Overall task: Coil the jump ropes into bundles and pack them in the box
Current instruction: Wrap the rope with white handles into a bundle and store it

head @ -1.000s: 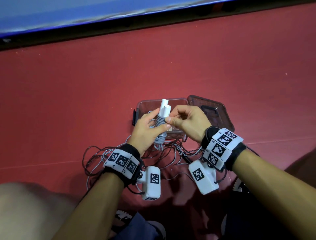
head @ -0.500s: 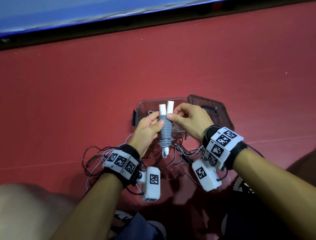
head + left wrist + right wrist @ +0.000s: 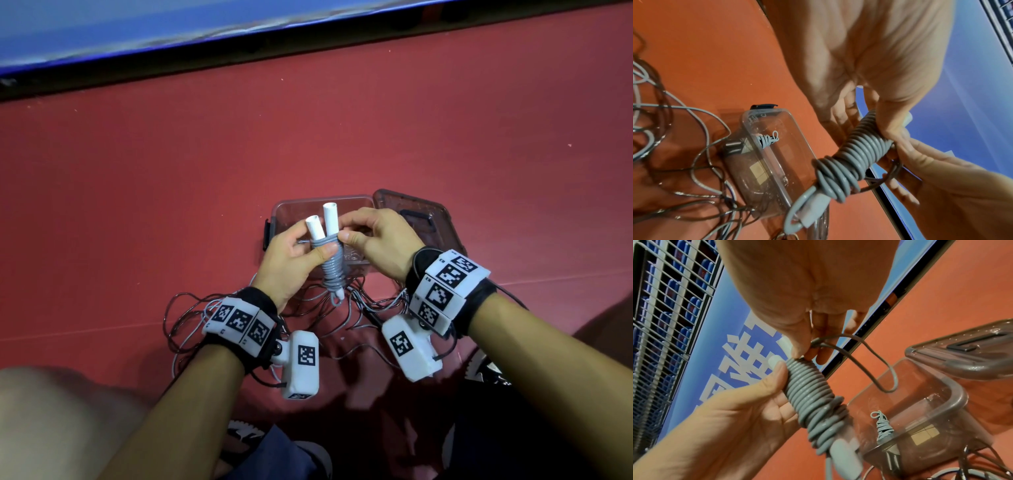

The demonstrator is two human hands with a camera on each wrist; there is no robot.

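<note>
A grey jump rope bundle, wound round its two white handles, is held upright above the clear plastic box. My left hand grips the coil between thumb and fingers. At the top of the coil my right hand pinches the loose rope end, which hangs in a small loop. A smaller coiled grey bundle lies inside the box.
The box's tinted lid lies open to the right of the box. Loose dark and grey ropes are tangled on the red floor in front of the box. A blue banner runs along the far edge.
The bundle has tilted so its handle tops lean left and spread slightly apart. My right fingers have shifted at the top of the coil, still holding the rope end.
</note>
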